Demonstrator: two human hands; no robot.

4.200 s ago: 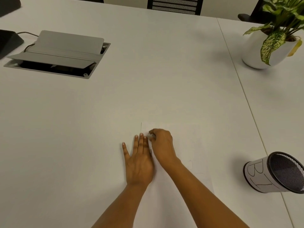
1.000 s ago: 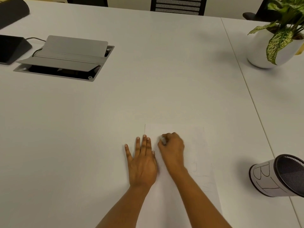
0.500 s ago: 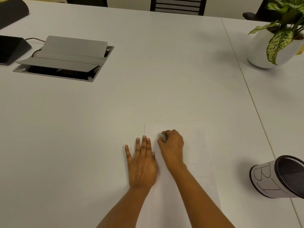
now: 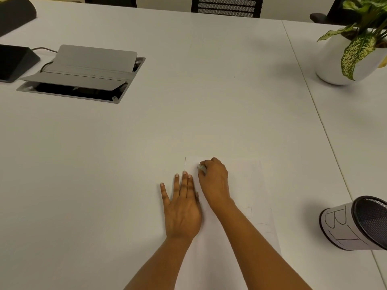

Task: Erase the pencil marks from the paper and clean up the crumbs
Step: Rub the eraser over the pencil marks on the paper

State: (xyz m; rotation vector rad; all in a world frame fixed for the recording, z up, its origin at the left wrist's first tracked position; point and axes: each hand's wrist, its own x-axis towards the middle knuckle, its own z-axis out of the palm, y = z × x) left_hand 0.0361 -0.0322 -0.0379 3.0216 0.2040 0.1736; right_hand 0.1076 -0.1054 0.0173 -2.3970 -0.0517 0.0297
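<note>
The sheet of paper (image 4: 240, 185) lies flat on the white bench (image 4: 188, 101), with faint pencil marks (image 4: 261, 225) near its right edge. The left hand (image 4: 182, 208) is spread flat, fingers extended, pressing on the paper's left edge. Just beside it, the right hand (image 4: 214, 178) is curled around a small whitish eraser (image 4: 202, 168) held against the paper's upper left corner.
</note>
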